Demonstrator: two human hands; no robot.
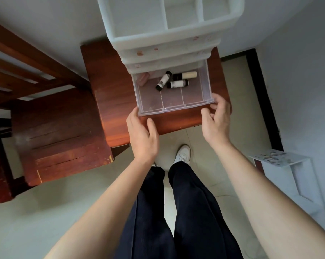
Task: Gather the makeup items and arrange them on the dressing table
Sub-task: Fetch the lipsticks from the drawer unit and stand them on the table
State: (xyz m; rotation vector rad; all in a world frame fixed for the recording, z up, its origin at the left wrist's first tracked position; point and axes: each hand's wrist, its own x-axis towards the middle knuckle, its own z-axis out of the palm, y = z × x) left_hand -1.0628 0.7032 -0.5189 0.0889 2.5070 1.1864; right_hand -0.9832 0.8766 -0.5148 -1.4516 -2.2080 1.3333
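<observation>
A: What stands on the glossy red-brown wooden tabletop (111, 81)?
B: A clear rectangular plastic drawer (167, 109), slid out of a white plastic organiser (167, 43). The left hand (142, 131) grips its front-left corner, and the right hand (216, 118) clasps the front-right.
A: Inside?
B: A pink block (144, 79), then three black-and-white cylindrical bottles (177, 84) lying at the back.

Navy trousers (195, 212), white sneaker (183, 154)

Home bedroom: wooden dressing table (109, 75), plastic drawer organiser (158, 40), tiled floor (238, 113), wooden bed frame (18, 58).
</observation>
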